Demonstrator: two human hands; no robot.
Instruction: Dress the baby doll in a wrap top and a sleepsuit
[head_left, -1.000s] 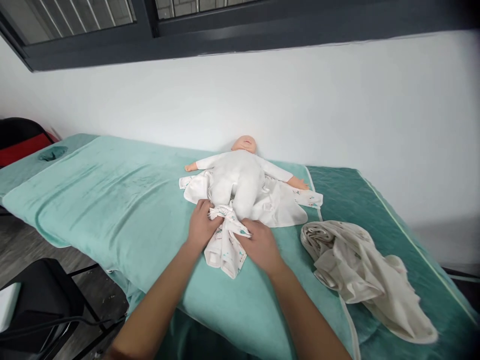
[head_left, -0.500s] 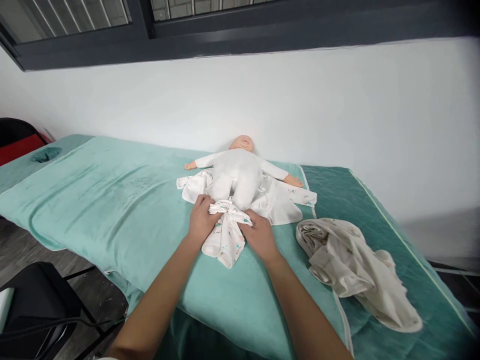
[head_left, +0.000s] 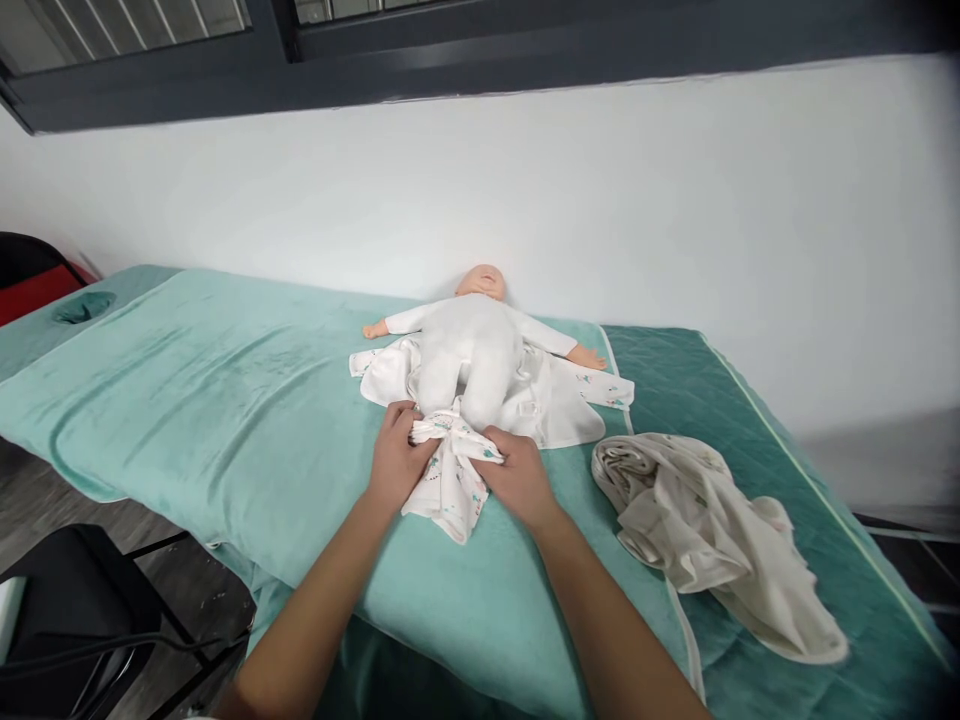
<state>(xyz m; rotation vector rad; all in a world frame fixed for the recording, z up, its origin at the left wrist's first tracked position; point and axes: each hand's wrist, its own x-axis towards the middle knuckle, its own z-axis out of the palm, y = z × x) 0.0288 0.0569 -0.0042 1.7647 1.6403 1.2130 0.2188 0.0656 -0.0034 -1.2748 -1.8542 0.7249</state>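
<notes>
Clearly, both hands are busy with the small printed pants (head_left: pixel 450 495) at the near side of the bench (head_left: pixel 37 340). The left hand (head_left: pixel 401 455) pinches the gathered waist on one side, thumb over the cloth; the right hand (head_left: pixel 521 475) grips the other side with its thumb and bent fingers. Between them the fabric is bunched up, and the rest of the pants hangs down toward the person, the lower ends lying on the light green sheet (head_left: pixel 232 400).

Just beyond the pants is the doll (head_left: pixel 472 345) – on its back in white, head by the wall (head_left: pixel 675 200), arms spread wide, legs pointing at the person. Its feet are at the bunched waist; whether they are inside the cloth, I cannot tell. Under the doll lies an open shirt (head_left: pixel 566 405), with its printed sleeves out to both sides.

To the right of the hands, well apart from them, a crumpled beige cloth (head_left: pixel 712 550) lies across the sheet's edge and onto the darker green cover (head_left: pixel 660 365). A black chair (head_left: pixel 82 590) stands at the lower left – and a dark window frame (head_left: pixel 450 60) runs above the wall.
</notes>
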